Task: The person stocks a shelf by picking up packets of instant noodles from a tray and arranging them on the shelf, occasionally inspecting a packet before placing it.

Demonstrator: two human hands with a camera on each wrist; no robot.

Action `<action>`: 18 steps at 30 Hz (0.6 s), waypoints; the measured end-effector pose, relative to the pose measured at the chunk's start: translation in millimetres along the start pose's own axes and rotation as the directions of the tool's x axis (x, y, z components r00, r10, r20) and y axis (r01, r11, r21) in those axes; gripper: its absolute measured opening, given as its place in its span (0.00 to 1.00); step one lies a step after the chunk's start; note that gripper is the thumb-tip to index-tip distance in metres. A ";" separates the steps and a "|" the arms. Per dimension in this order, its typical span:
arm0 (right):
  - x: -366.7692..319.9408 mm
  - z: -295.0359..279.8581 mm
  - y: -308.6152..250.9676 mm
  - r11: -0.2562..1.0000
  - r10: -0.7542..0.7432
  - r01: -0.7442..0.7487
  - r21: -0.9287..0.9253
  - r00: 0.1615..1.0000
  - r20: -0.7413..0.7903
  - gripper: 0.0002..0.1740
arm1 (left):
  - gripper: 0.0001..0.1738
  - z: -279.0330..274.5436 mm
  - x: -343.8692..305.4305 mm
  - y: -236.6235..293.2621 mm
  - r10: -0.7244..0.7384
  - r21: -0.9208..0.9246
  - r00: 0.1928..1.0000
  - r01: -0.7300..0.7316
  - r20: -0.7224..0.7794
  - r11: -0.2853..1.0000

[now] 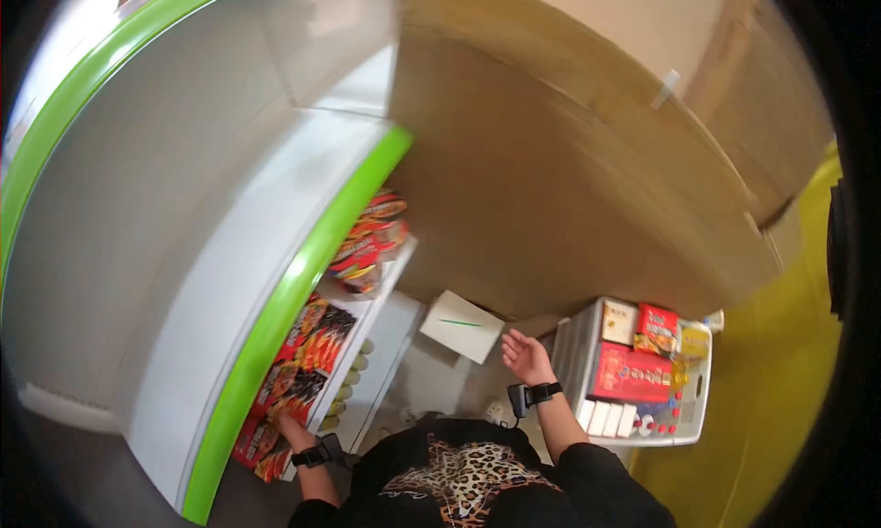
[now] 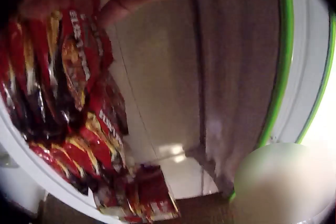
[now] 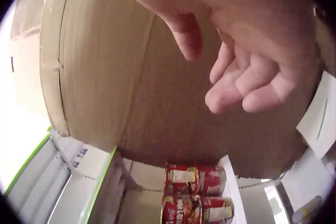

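Note:
My left hand reaches over the low shelf at a row of red snack packets printed with food pictures. In the left wrist view the thumb lies beside the upper red packet, and the other fingers spread across its top, partly in shadow. Standing packets continue in a row below them. My right hand hangs in the air in front of the cardboard, holding nothing. Its fingers are loosely curled in the right wrist view.
A green-edged white shelf rises on the left. More red packs stand at its far end. A brown cardboard panel blocks the front. Nearby are a white box with a green line and a pale crate of boxed goods at right.

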State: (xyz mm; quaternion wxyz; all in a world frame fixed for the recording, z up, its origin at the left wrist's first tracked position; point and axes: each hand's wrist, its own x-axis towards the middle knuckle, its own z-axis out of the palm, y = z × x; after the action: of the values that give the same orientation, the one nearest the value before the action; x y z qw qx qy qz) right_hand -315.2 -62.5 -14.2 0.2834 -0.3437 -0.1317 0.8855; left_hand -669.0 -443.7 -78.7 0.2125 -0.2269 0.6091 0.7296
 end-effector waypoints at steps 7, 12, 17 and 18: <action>-80.7 -80.1 -50.1 0.952 -0.243 0.276 0.136 0.945 -0.218 0.16 | 0.15 172.8 -96.2 -9.1 0.004 0.207 0.975 -0.051 0.221 0.977; -131.1 -132.1 -78.0 0.865 -0.356 0.453 0.214 0.856 -0.375 0.16 | 0.21 239.1 -150.5 -40.4 -0.029 0.375 0.902 -0.150 0.431 0.915; -170.7 -187.8 -102.7 0.810 -0.414 0.556 0.187 0.768 -0.490 0.19 | 0.18 265.2 -170.5 -79.5 -0.212 0.453 0.796 -0.085 0.566 0.888; -176.1 -197.9 -107.7 0.793 -0.408 0.578 0.193 0.739 -0.536 0.19 | 0.18 270.5 -177.2 -87.1 -0.215 0.459 0.790 -0.093 0.573 0.883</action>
State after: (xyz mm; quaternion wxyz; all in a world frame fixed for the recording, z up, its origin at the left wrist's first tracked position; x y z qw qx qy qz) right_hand -29.5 -72.6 -18.3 0.5900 -0.4427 0.0113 0.6751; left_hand -494.6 -168.5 -1.3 0.4694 0.0575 0.6561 0.5882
